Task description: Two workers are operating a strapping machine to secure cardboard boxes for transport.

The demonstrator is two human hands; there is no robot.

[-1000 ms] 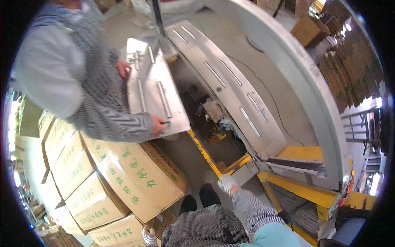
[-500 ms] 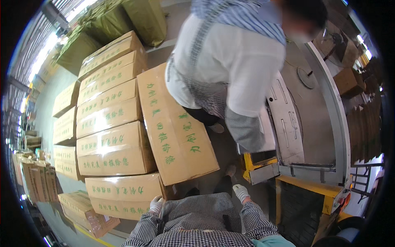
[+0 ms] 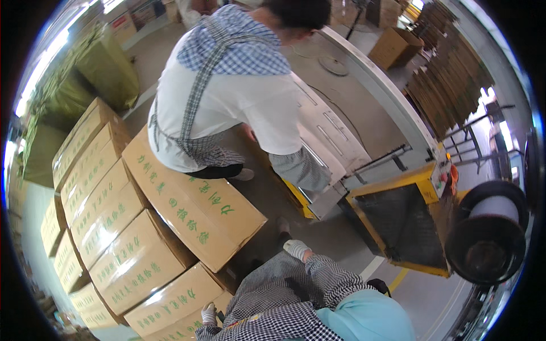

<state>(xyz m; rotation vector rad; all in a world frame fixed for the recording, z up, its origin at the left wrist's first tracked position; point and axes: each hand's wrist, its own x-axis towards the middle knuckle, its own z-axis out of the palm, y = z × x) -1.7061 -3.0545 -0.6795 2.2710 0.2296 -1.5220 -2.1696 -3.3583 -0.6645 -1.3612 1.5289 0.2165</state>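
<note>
Both my hands wear pale gloves. My left hand point(image 3: 209, 313) is low, beside the nearest cardboard box point(image 3: 177, 304) in the row; its fingers are loosely apart with nothing in them. I cannot tell whether it touches the box. My right hand point(image 3: 296, 249) hangs in front of my checked apron point(image 3: 263, 284), fingers loosely extended and holding nothing. Ahead of me, a long cardboard box point(image 3: 193, 199) with green markings lies against the row. A co-worker in a white top point(image 3: 227, 108) bends between that box and a white machine point(image 3: 335, 136).
Several taped boxes point(image 3: 133, 258) stand in rows at the left, with green-wrapped bundles point(image 3: 105, 68) behind. To my right are a yellow-framed dark panel point(image 3: 398, 216) and a large black spool point(image 3: 486, 244). Stacked flat cardboard point(image 3: 449, 85) and an open carton point(image 3: 395, 47) are farther off.
My view has turned to the right, so the boxes sit farther left and the black spool shows fully. My right hand has come in front of my apron. The co-worker still bends beside the machine.
</note>
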